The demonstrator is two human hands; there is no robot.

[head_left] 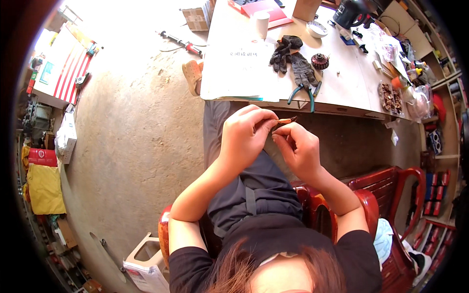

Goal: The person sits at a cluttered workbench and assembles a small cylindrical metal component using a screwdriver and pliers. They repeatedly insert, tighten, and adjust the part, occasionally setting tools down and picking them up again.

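Note:
My left hand (pixel 248 134) is raised over my lap, thumb and forefinger pinching a small thin orange piece with a dark end (pixel 285 121). Beside it, my right hand (pixel 299 146) has its fingers curled, with thumb and forefinger brought together just below the piece. Whatever sits between the right fingertips is too small to make out. Beyond my hands, pliers with teal handles (pixel 311 100) lie at the table's near edge. Dark grey work gloves (pixel 304 71) rest behind them, next to a round ribbed dark-red and copper-coloured part (pixel 320 61).
The white table (pixel 351 93) carries papers (pixel 237 73), a white cup (pixel 261 24) and a round white dish (pixel 317 29). Bags of small brown parts (pixel 389 97) hang near its right edge. Red wooden chairs (pixel 381 185) stand to my right, a beige stool (pixel 146 254) at lower left.

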